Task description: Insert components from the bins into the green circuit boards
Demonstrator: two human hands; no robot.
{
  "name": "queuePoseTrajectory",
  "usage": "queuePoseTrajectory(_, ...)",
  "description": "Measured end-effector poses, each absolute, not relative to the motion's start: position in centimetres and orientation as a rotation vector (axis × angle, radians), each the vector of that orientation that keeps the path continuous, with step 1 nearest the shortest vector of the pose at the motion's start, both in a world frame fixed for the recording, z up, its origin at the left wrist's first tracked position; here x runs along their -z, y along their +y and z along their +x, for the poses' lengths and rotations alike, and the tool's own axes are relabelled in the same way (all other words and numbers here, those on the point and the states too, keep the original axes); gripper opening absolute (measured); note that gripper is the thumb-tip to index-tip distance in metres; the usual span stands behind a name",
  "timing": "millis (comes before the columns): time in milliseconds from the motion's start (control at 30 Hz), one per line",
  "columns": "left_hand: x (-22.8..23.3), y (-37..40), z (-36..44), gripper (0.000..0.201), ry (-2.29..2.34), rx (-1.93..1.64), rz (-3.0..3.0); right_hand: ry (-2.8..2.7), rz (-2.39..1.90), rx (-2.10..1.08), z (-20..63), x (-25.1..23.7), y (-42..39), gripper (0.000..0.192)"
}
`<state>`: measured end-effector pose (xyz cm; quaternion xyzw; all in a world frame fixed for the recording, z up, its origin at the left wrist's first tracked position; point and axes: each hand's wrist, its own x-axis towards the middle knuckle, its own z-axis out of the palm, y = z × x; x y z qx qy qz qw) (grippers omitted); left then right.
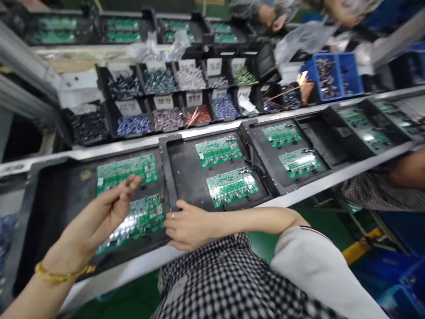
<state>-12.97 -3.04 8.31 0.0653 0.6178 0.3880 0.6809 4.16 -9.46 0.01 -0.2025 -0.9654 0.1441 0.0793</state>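
Note:
My left hand hovers over the nearest black tray, its thumb and fingertips pinched together. Whatever is between those fingertips is too small to make out. Beneath it lie two green circuit boards, the far board and the near board, partly covered by the hand. My right hand is closed over the right-hand edge of this tray, near the front, with its fingers curled against the rim. Beside it, the neighbouring tray carries two more boards, one of them the lower board.
Behind the trays stand two rows of black bins with sorted small parts, such as blue parts and red parts. A blue bin stands right. A metal rail runs along the front. Another person's hands are across the line.

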Motion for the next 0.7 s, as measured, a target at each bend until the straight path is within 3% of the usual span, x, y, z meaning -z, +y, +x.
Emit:
queuePoseTrajectory(433, -5.0, -2.6, -8.4, 0.028, 1.153, -0.629, 0.401, -2.865, -0.92, -0.358, 15.0, -0.6, -11.2, 0.025)
queuePoseTrajectory(700, -1.6, -4.1, -7.7, 0.026, 0.929, -0.484, 0.432, -2.574, -1.268, -0.442, 14.2, -2.2, -8.5, 0.032)
